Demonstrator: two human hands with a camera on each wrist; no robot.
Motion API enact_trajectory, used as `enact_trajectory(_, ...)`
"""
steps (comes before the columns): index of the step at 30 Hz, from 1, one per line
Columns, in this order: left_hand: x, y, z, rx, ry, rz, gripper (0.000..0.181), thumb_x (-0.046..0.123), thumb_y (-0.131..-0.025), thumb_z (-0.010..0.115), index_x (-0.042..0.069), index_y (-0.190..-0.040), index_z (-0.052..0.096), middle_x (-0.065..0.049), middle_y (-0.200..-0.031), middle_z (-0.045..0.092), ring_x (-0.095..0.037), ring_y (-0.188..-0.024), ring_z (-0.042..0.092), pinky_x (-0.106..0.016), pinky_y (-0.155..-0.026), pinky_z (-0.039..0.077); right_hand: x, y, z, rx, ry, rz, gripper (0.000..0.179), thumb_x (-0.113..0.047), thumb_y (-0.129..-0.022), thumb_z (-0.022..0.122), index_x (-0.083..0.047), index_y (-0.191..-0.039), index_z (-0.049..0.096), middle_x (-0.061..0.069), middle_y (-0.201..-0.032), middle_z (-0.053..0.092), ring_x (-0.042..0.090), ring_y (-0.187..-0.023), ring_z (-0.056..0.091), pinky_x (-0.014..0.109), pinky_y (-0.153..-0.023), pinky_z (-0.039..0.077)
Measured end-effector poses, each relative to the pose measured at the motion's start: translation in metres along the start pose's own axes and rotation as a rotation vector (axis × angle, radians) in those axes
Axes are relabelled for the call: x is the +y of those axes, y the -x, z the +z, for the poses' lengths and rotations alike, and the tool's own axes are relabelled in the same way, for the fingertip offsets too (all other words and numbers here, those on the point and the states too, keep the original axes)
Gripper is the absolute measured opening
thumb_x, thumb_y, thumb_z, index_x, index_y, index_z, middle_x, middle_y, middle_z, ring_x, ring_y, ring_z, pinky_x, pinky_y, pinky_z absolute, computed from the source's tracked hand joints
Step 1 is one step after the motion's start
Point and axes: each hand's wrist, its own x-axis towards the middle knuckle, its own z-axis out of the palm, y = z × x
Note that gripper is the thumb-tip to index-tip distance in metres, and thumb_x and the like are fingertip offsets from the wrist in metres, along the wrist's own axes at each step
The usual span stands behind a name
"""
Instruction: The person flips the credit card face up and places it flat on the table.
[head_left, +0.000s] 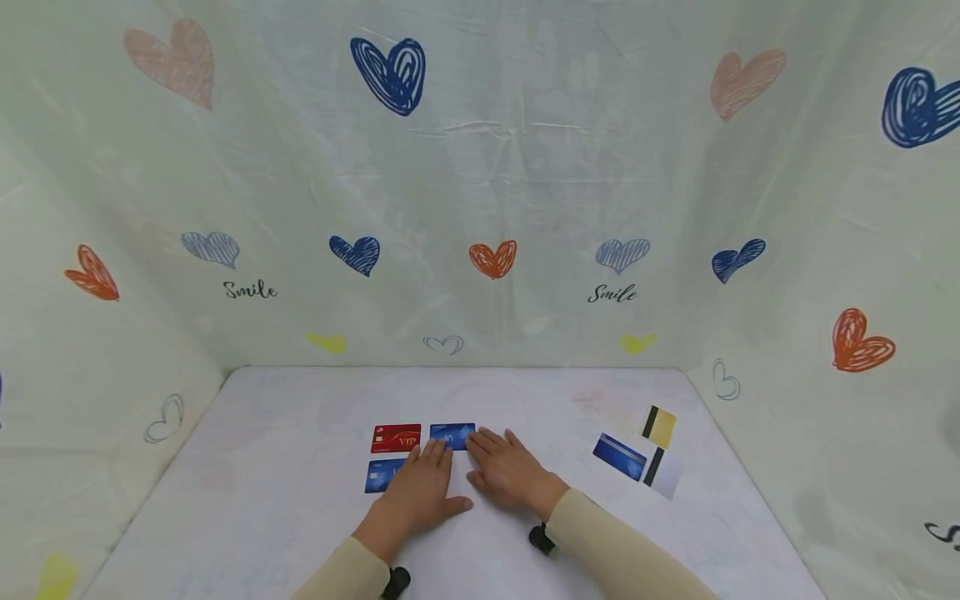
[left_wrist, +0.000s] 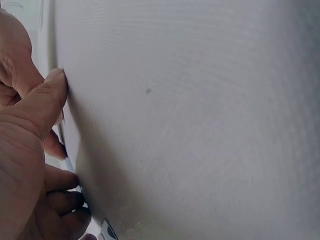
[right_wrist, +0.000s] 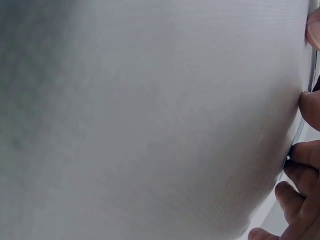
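In the head view, a blue card (head_left: 450, 432) lies flat on the white table between my hands. My left hand (head_left: 423, 487) rests palm down, its fingertips at the card's lower left edge and its thumb spread aside. Fingers of my right hand (head_left: 512, 472) touch the card's right end. Left of it lies a red card (head_left: 393, 436) marked VIP, and below that another blue card (head_left: 381, 474), partly hidden by my left hand. Both wrist views show fingertips (left_wrist: 75, 220) (right_wrist: 295, 172) against the white tabletop, with the cards hardly visible.
To the right on the table (head_left: 285, 467) lie a blue card with a stripe (head_left: 619, 457), a gold card with a black stripe (head_left: 663, 427) and a pale card with a black stripe (head_left: 667, 475). A heart-printed curtain (head_left: 480, 192) stands behind and on both sides.
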Motion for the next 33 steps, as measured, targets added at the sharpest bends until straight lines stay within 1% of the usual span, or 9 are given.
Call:
enact_trajectory(8, 0.000, 0.000, 0.001, 0.000, -0.001, -0.003, 0.096, 0.065, -0.090, 0.072, -0.001, -0.155, 0.049, -0.019, -0.165, 0.044, -0.038, -0.157, 0.034, -0.057, -0.127, 0.028, 0.002, 0.000, 0.004, -0.005, -0.005, 0.013, 0.062, -0.045, -0.109, 0.052, -0.012, -0.161, 0.043, 0.003, -0.169, 0.041, 0.024, -0.158, 0.035, 0.056, -0.126, 0.032)
enact_trajectory(14, 0.002, -0.001, 0.002, 0.000, 0.004, -0.015, 0.096, 0.066, -0.089, 0.073, -0.001, -0.155, 0.049, -0.018, -0.166, 0.043, -0.037, -0.157, 0.034, -0.057, -0.127, 0.028, 0.012, 0.014, 0.005, -0.001, -0.032, 0.060, 0.068, -0.050, -0.107, 0.055, -0.010, -0.161, 0.044, 0.006, -0.168, 0.041, 0.027, -0.158, 0.035, 0.057, -0.127, 0.030)
enact_trajectory(19, 0.002, -0.003, 0.002, 0.000, 0.007, -0.022, 0.097, 0.066, -0.089, 0.073, 0.000, -0.155, 0.049, -0.017, -0.166, 0.042, -0.036, -0.158, 0.034, -0.056, -0.128, 0.028, 0.030, 0.038, 0.007, 0.012, -0.067, 0.097, 0.070, -0.051, -0.106, 0.057, -0.008, -0.160, 0.045, 0.008, -0.168, 0.042, 0.030, -0.158, 0.035, 0.060, -0.127, 0.027)
enact_trajectory(23, 0.001, -0.004, 0.004, -0.001, 0.006, -0.023, 0.097, 0.066, -0.089, 0.073, 0.001, -0.156, 0.048, -0.017, -0.167, 0.042, -0.036, -0.158, 0.034, -0.056, -0.128, 0.028, 0.049, 0.064, 0.010, 0.038, -0.088, 0.124, 0.071, -0.050, -0.106, 0.058, -0.005, -0.159, 0.044, 0.011, -0.167, 0.042, 0.033, -0.158, 0.034, 0.062, -0.127, 0.025)
enact_trajectory(29, 0.002, -0.001, 0.002, -0.003, 0.010, -0.029, 0.096, 0.064, -0.089, 0.074, 0.000, -0.155, 0.049, -0.018, -0.166, 0.042, -0.037, -0.157, 0.034, -0.056, -0.127, 0.028, 0.078, 0.102, 0.009, 0.057, -0.122, 0.192, 0.073, -0.049, -0.107, 0.058, 0.000, -0.158, 0.043, 0.016, -0.167, 0.041, 0.037, -0.158, 0.032, 0.066, -0.127, 0.021)
enact_trajectory(33, 0.003, 0.000, 0.001, -0.003, 0.006, -0.031, 0.096, 0.065, -0.089, 0.074, 0.000, -0.155, 0.049, -0.017, -0.166, 0.042, -0.036, -0.157, 0.034, -0.055, -0.128, 0.028, 0.096, 0.124, 0.010, 0.084, -0.106, 0.230, 0.074, -0.047, -0.106, 0.059, 0.004, -0.157, 0.044, 0.021, -0.165, 0.042, 0.042, -0.157, 0.033, 0.071, -0.123, 0.023)
